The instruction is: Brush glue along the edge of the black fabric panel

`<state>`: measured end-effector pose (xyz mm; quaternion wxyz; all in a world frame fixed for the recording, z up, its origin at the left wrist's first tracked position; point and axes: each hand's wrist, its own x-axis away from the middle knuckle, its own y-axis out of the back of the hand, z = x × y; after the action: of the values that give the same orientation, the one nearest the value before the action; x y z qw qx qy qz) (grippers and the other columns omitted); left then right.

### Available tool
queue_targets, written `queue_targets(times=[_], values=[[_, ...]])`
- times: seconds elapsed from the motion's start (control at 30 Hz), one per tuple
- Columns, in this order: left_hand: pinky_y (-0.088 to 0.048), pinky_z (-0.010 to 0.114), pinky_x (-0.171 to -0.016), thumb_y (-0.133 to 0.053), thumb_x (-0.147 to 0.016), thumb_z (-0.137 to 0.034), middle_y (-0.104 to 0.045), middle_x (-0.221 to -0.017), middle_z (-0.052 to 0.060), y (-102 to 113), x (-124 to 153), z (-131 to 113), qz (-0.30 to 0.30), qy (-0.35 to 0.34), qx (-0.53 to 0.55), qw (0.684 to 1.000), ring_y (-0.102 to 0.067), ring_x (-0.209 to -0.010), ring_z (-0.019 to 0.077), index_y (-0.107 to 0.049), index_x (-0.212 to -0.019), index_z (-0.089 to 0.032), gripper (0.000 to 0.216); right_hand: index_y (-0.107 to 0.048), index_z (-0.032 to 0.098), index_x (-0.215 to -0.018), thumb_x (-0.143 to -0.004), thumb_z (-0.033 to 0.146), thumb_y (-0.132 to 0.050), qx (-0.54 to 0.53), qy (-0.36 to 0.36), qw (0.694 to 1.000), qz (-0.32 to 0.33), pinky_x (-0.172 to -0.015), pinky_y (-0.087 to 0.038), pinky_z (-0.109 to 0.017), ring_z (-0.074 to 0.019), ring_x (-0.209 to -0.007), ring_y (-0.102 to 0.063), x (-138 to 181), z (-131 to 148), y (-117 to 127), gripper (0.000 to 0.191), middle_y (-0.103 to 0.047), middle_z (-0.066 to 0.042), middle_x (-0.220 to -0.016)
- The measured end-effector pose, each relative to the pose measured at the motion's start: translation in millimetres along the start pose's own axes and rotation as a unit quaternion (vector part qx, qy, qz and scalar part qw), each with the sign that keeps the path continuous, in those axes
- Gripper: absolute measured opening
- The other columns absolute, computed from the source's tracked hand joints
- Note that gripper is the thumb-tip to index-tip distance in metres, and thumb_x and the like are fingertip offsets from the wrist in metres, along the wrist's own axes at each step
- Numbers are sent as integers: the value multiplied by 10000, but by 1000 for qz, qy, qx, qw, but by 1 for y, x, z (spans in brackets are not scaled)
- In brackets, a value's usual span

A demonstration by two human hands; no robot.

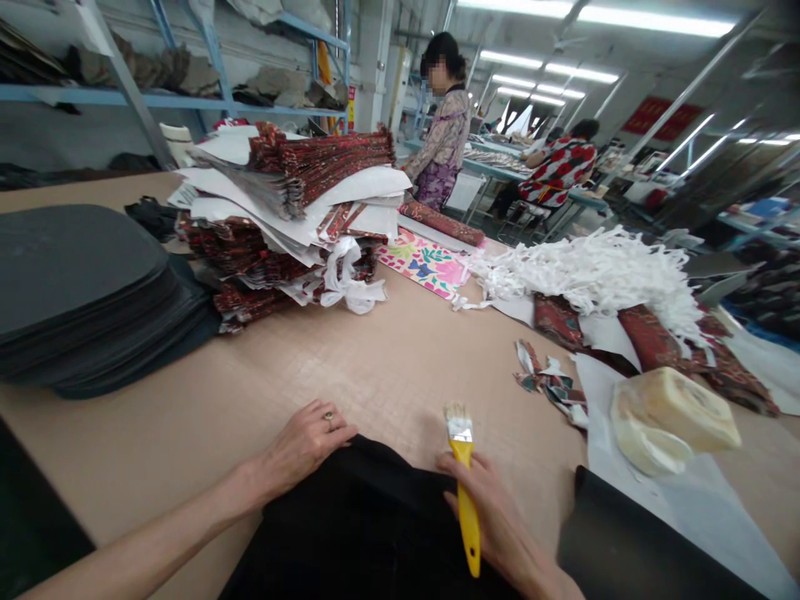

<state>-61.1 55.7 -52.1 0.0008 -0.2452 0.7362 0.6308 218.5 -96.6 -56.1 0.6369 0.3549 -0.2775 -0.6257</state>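
- Left hand (304,446): we see it laid palm-down, fingers spread and gripping nothing, on the far left edge of a flat black fabric piece (368,525); we judge that it pins the piece flat against the bench (350,358).
- Right hand (500,521): its fingers are closed around the yellow plastic handle of a small flat brush with pale bristles (463,483), bristles pointing away over the far edge of the black piece, which lies at the near edge of the bench directly before us.
- Right of the brush: a pale yellowish block on a white sheet (672,417) lies near, with patterned fabric scraps (550,379) between it and the brush tip.
- Beyond: a heap of white shredded strips (600,271), a tall stack of red patterned pieces interleaved with white paper (293,217) and a pile of dark grey rounded pads (87,296) crowd the bench's far side.
- Background: two other people (445,125) work at separate tables, well apart.
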Motion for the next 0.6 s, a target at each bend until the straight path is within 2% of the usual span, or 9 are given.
queue_targets(times=[0.07,0.17,0.3,0.43,0.6], values=[[-381,326,-773,-342,-938,-130,-624,-967,59,3,4,-2,-41,-18,4,999,-502,-919,201,-593,-974,-177,258,-556,289,-1124,-747,217,-552,50,35,998,19,-883,-447,-414,-225,-1007,-569,1,-9,-2,384,-622,-55,-1052],[-360,344,-842,-361,-929,-108,-575,-1142,58,7,8,-6,-81,-13,9,997,-445,-1048,214,-593,-979,-192,251,-554,306,-1123,-732,228,-580,91,38,995,-9,-894,-437,-431,-210,-918,-605,13,-29,-6,400,-648,-25,-936],[-370,330,-818,-387,-927,-114,-589,-1082,56,7,10,-9,-88,-2,-9,996,-463,-977,197,-586,-1020,-203,238,-599,280,-1063,-731,236,-574,115,16,992,-56,-816,-482,-419,-211,-787,-633,33,-44,-9,335,-643,-16,-768],[-390,304,-762,-392,-912,-86,-599,-960,47,5,12,-7,-72,1,-22,997,-492,-876,176,-569,-1087,-227,286,-592,286,-1089,-786,243,-519,117,-28,989,-89,-770,-506,-372,-212,-807,-633,53,-36,-8,314,-651,-31,-848],[-399,338,-836,-392,-900,-68,-544,-1167,67,12,17,-5,-68,-19,-29,997,-462,-1033,211,-523,-1170,-254,353,-620,307,-1053,-799,248,-508,153,-20,981,-121,-818,-480,-410,-223,-795,-631,77,-32,-6,284,-669,-24,-832]])
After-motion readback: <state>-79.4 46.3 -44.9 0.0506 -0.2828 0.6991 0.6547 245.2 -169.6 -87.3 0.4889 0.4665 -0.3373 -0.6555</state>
